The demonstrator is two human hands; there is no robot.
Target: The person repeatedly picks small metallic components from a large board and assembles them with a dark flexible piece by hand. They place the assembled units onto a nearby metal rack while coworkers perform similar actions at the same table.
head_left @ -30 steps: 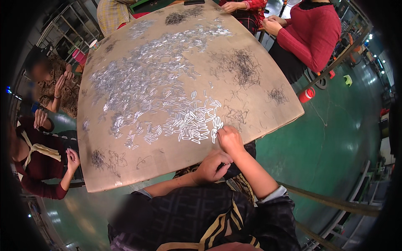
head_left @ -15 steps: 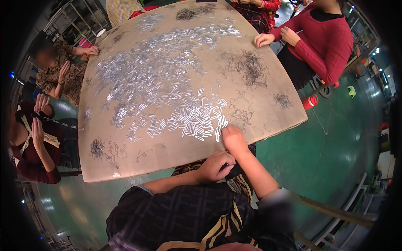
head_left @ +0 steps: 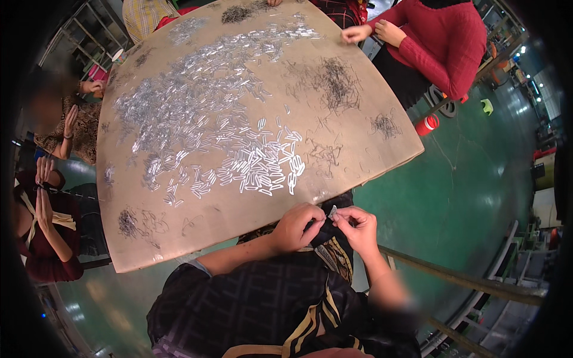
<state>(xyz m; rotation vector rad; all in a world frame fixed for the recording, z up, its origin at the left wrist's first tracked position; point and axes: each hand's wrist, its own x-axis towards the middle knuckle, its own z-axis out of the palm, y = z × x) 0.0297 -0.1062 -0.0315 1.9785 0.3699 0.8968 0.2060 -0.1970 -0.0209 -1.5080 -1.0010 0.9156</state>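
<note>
Above my lap, just off the table's near edge, my right hand pinches a small shiny oblong piece between thumb and fingertips. Close beside it, fingertips almost meeting it, my left hand is closed with thumb against fingers; whatever it grips is too small to make out. On the brown-covered table a wide spread of shiny oblong pieces reaches from near the front edge to the far side. Many of them look like narrow loops.
Dark thin wire-like scraps lie in loose heaps, with smaller heaps at the near left and right. Several people sit around the table, one in a red sweater. A red container stands on the green floor.
My right hand has come back from the near edge of the pieces to my left hand, now with a small piece in its fingertips. The view has shifted slightly.
</note>
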